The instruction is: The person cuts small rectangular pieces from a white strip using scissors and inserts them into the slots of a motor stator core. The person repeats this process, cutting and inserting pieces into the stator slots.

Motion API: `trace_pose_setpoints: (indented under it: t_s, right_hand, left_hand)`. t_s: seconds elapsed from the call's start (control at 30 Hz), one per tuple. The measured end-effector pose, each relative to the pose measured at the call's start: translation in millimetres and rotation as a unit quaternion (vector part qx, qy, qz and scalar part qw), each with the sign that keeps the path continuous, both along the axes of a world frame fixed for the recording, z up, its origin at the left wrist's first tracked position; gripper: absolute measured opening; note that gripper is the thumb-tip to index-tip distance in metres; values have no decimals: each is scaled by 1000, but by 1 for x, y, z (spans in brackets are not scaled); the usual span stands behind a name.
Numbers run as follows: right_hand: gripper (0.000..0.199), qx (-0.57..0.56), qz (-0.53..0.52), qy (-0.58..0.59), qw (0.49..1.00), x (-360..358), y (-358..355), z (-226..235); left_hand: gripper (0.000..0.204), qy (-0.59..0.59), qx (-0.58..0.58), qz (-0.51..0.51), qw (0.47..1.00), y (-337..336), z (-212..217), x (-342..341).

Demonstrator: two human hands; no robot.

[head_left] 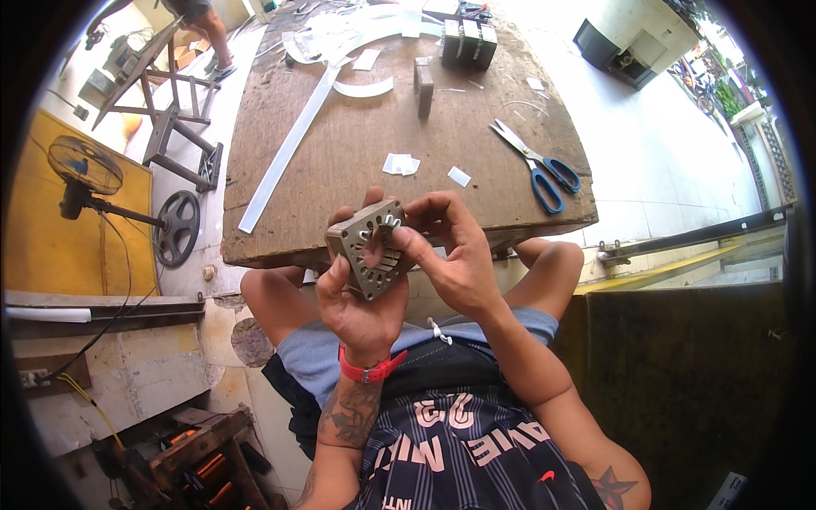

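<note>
My left hand (361, 310) is wrapped round a square metal stator core (371, 278), holding it tilted above my lap at the table's near edge. Slots ring the core's round central hole, and white paper slot liners (390, 220) show in some along the upper side. Against that upper side, my right hand (450, 255) has its thumb and forefinger closed in; whatever small piece lies between them is hidden. On the wooden table beyond lie small white paper pieces (400, 164) and a single cut piece (459, 176).
Blue-handled scissors (544, 170) lie at the table's right. Another core (423, 87) stands upright mid-table, with several stacked cores (468, 44) behind it. A long white strip (289, 149) runs down the left side. A fan (85, 170) stands left; a person's leg (214, 38) shows far left.
</note>
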State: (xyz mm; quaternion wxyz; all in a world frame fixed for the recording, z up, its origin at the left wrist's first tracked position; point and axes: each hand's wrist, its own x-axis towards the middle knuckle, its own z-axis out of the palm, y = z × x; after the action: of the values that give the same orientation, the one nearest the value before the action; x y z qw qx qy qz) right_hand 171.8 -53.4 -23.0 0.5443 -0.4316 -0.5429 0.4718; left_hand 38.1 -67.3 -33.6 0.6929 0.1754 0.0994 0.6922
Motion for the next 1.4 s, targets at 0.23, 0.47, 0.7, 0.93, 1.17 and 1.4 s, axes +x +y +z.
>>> trace_pose_setpoints:
  t_s: [0.23,0.47,0.7,0.93,1.17,1.4]
  right_hand:
    - [31,-8,-12,66,998,0,-6,2]
    - [26,39,-27,-21,999,-5,-1,1]
    - [26,-1,-26,54,998,-5,-7,2]
    - [28,20,-26,-29,999,-5,-5,3]
    - [35,28,14,-2,1000,-2,-5,4]
    - [41,36,38,-7,999,0,-8,3]
  left_hand:
    - [63,-26,-16,-1,1000,2,0,-5]
    - [62,2,1,3,1000,0,-1,-5]
    - [62,-32,-19,-2,999,1,1,-8]
    - [63,14,17,11,1000,0,-2,-7]
    - [66,63,45,17,997,2,-1,-7]
    - [65,67,27,17,997,6,0,-15]
